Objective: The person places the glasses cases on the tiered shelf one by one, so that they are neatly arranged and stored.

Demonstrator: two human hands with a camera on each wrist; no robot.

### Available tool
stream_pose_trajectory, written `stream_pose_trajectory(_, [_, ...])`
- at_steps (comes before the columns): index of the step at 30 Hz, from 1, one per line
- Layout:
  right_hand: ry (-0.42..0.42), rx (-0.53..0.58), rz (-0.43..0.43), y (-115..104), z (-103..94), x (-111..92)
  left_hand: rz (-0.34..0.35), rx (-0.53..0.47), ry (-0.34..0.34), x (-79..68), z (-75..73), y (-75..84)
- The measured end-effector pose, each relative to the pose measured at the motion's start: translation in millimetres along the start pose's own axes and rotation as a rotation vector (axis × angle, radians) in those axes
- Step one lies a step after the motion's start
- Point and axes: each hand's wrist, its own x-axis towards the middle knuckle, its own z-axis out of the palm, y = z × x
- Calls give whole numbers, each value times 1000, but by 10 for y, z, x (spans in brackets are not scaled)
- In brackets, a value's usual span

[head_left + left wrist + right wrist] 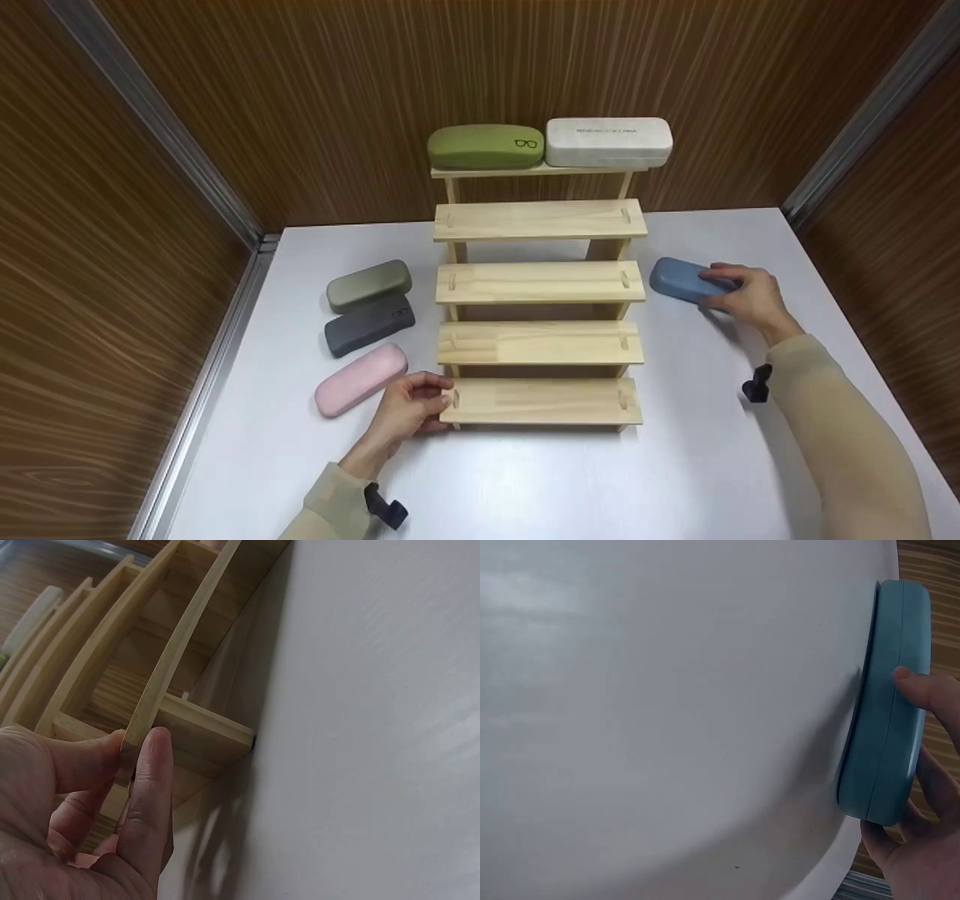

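A wooden stepped rack (pixel 540 282) stands mid-table. My left hand (pixel 405 409) pinches the left end of its lowest board (pixel 540 401). In the left wrist view, that hand (pixel 90 817) has thumb and fingers on opposite faces of the board (pixel 169 664). Right of the rack, my right hand (pixel 752 300) grips the right end of a blue glasses case (pixel 679 279). Seen from the right wrist, the thumb lies across the closed case (pixel 889 712), and the fingers of that hand (pixel 930 847) reach behind it. Whether the case touches the table, I cannot tell.
Green (pixel 484 148) and white (pixel 609 142) glasses cases sit side by side on the top board. Left of the rack lie an olive case (pixel 369 286), a dark grey case (pixel 367 326) and a pink case (pixel 361 379). Wood-grain panels (pixel 360 90) enclose the white table (pixel 540 480).
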Motion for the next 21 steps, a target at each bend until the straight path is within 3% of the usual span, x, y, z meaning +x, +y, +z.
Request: stream_pose_trajectory(21, [35,-99,46,-60,38,-32,7,-6,-4,11,2,-2])
